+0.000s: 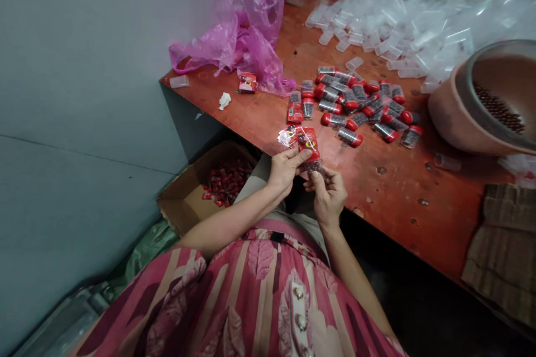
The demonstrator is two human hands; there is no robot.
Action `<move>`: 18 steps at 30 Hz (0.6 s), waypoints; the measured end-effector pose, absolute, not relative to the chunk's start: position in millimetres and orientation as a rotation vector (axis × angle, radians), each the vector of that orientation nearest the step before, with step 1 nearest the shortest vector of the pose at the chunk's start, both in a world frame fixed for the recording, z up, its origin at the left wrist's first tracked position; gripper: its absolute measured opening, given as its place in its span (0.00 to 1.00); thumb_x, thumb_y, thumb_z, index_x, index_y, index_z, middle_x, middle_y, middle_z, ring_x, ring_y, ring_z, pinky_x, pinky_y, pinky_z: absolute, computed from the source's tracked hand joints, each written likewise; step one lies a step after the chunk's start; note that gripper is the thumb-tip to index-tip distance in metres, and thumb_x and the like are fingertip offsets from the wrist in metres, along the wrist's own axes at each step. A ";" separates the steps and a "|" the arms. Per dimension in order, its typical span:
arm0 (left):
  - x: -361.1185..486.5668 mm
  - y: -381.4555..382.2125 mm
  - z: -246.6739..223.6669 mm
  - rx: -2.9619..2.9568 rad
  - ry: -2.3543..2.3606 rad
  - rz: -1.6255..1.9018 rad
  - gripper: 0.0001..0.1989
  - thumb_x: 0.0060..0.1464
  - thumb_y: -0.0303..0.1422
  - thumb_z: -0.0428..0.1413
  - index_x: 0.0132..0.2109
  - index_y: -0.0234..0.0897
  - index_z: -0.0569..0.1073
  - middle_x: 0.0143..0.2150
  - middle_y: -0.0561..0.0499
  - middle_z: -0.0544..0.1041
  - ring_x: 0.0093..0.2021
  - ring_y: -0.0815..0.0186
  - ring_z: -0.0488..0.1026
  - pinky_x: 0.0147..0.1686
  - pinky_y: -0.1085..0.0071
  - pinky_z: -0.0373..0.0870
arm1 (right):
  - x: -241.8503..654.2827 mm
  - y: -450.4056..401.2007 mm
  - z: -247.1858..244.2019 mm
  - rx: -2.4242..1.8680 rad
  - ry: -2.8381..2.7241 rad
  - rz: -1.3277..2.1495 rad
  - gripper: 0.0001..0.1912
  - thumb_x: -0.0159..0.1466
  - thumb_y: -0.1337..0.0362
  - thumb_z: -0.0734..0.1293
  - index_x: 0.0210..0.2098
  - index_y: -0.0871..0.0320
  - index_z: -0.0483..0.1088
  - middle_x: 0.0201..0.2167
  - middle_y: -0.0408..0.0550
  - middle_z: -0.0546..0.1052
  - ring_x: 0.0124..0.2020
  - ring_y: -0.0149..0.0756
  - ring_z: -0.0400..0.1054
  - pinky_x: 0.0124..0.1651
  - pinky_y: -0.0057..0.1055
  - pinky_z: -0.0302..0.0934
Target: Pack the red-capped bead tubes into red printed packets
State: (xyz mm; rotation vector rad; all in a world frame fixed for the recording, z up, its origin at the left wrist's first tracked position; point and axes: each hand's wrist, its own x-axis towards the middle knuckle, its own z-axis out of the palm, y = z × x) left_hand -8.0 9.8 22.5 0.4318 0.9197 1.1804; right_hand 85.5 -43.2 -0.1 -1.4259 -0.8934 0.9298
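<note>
Just off the table's front edge, my left hand (285,170) pinches the lower end of a red printed packet (308,138) between thumb and fingers. My right hand (329,192) grips a small clear tube of dark beads (315,167) directly below that packet. The two overlap; whether the tube is inside the packet I cannot tell. Beyond my left hand lie a silvery-red wrapper (287,136) and a red-wrapped tube (295,109). To the right is a pile of bead-filled tubes with red caps (352,100).
A pink plastic bag (251,39) lies at the back left, near another red packet (247,82). Many clear tubes (402,28) are heaped at the back right. A large bowl (456,100) holds dark beads. Below, a cardboard box (184,201) contains red pieces.
</note>
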 end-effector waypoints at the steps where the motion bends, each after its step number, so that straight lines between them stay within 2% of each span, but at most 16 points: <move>1: -7.4 9.1 22.4 0.429 0.932 1.201 0.14 0.35 0.37 0.66 0.27 0.31 0.74 0.22 0.55 0.72 0.20 0.76 0.65 0.23 0.77 0.62 | 83.9 -42.9 -0.6 -1.415 -0.877 0.951 0.13 0.58 0.57 0.68 0.38 0.58 0.66 0.21 0.39 0.74 0.19 0.28 0.69 0.23 0.25 0.66; 5: -9.6 7.4 20.2 0.431 0.935 1.221 0.14 0.35 0.36 0.66 0.28 0.31 0.75 0.24 0.54 0.74 0.23 0.75 0.68 0.27 0.76 0.64 | 82.2 -44.0 -1.9 -1.402 -0.859 1.022 0.13 0.58 0.56 0.67 0.37 0.58 0.66 0.20 0.39 0.74 0.17 0.28 0.68 0.21 0.25 0.64; 10: -12.3 8.2 16.2 0.401 0.871 1.135 0.16 0.36 0.38 0.66 0.30 0.31 0.74 0.26 0.52 0.74 0.25 0.74 0.69 0.28 0.75 0.66 | 80.8 -49.5 -6.3 -1.522 -1.019 0.756 0.14 0.55 0.57 0.69 0.39 0.57 0.68 0.25 0.42 0.75 0.22 0.32 0.71 0.27 0.30 0.68; 14: -10.8 8.0 16.3 0.414 0.874 1.063 0.17 0.36 0.40 0.66 0.28 0.30 0.73 0.24 0.51 0.74 0.20 0.75 0.65 0.21 0.77 0.62 | 76.7 -48.4 -6.6 -1.435 -0.895 0.914 0.13 0.57 0.58 0.68 0.37 0.57 0.67 0.21 0.39 0.74 0.19 0.29 0.69 0.23 0.27 0.66; 18: -9.6 4.3 17.5 0.457 0.812 0.928 0.21 0.41 0.45 0.62 0.33 0.29 0.74 0.24 0.49 0.75 0.13 0.75 0.60 0.12 0.75 0.54 | 75.6 -44.7 -6.9 -1.290 -0.678 1.147 0.11 0.57 0.57 0.68 0.34 0.58 0.65 0.17 0.37 0.74 0.15 0.27 0.67 0.19 0.23 0.63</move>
